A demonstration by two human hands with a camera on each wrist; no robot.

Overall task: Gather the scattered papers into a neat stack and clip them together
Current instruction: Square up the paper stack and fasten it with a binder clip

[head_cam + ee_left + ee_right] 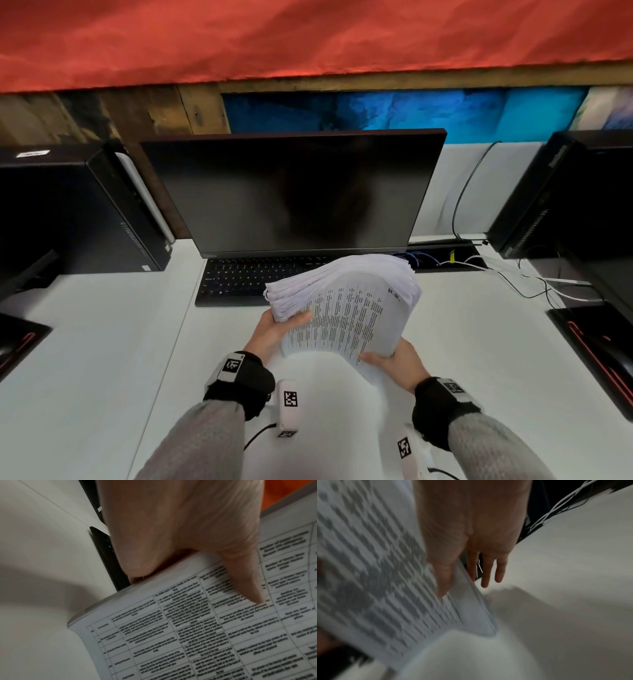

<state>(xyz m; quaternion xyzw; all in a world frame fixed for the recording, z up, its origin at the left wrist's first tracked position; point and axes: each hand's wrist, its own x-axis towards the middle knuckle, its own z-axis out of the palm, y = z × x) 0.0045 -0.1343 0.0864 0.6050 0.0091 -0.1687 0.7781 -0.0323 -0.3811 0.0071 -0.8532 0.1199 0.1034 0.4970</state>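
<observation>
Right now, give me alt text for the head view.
Both hands hold a thick, fanned stack of printed papers above a white desk: left hand at its left edge, right hand at the near corner. Behind are a keyboard and dark monitor.

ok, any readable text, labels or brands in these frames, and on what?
"ThinkCentre", probably, running vertically on the right computer tower: blurred, uncertain.
Top sheet of the paper stack: a printed table, too blurred to read.
Keyboard key legends: too small.
White sticker on the left computer tower: unreadable.
Wrist markers: patterns, no words.
</observation>
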